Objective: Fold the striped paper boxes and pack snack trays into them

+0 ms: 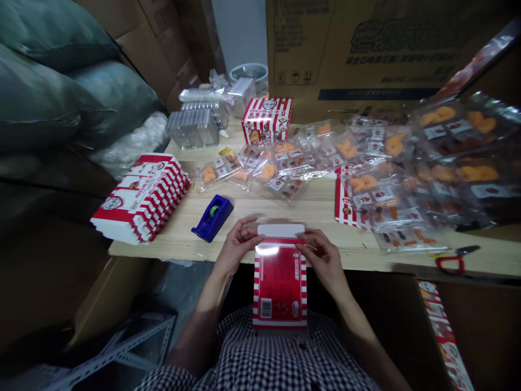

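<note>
Between my two hands is a red-and-white striped cardboard box [280, 282], held at the table's front edge with a white flap at its far end. My left hand [241, 241] pinches its upper left corner. On the upper right corner, the fingers of my right hand [321, 252] are closed. A barcode shows low on the box's red face. Left of my left hand lies a blue tape dispenser [213, 218] with a green core. Clear packs [293, 163] with orange pieces and small cards are spread beyond the hands.
A stack of flat striped boxes [140, 198] lies at left. Behind stand an assembled striped box [267, 120] and clear plastic trays [193, 128]. Red-handled scissors [451, 263] lie at the right front edge. A large brown carton [345, 60] stands at the back, and filled sacks [93, 92] at far left.
</note>
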`<state>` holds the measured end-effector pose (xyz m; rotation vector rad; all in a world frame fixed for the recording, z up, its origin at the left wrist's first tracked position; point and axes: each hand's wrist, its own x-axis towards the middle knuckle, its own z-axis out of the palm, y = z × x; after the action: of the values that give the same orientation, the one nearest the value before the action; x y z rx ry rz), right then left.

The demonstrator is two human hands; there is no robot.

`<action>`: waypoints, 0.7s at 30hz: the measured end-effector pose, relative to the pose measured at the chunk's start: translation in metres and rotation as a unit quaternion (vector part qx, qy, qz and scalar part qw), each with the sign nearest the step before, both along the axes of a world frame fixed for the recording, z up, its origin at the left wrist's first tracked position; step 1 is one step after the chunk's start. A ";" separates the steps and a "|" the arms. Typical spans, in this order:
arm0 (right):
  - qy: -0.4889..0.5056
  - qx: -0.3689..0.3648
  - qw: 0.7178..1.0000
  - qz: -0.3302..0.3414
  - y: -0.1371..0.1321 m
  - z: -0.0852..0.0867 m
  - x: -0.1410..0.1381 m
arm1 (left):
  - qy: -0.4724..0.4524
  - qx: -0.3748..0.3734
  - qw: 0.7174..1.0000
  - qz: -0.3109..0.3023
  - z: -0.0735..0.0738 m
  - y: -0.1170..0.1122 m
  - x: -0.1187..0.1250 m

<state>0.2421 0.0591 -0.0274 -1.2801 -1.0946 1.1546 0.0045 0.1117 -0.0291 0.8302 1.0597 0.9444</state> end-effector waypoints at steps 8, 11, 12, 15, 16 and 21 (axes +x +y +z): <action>0.068 -0.082 0.994 -0.009 0.006 -0.005 0.007 | 0.068 0.098 0.993 0.027 -0.006 -0.009 0.004; 0.058 -0.085 0.995 -0.004 0.010 -0.005 0.007 | 0.081 0.083 0.993 -0.002 -0.010 -0.005 0.001; 0.056 -0.086 0.995 -0.002 0.012 -0.005 0.006 | 0.080 0.078 0.994 -0.009 -0.011 -0.003 0.000; 0.056 -0.084 0.995 0.001 0.014 -0.009 0.004 | 0.077 0.064 0.995 -0.023 -0.014 0.001 -0.002; 0.058 -0.082 0.995 0.001 0.014 -0.010 0.002 | 0.078 0.060 0.995 -0.026 -0.014 0.001 -0.002; 0.098 -0.069 0.993 -0.009 0.011 -0.010 -0.002 | 0.026 0.052 0.998 0.003 -0.012 0.002 0.000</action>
<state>0.2399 0.0702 -0.0376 -1.2490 -0.8692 1.3305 0.0046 0.1139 -0.0406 0.9422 1.0647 0.9944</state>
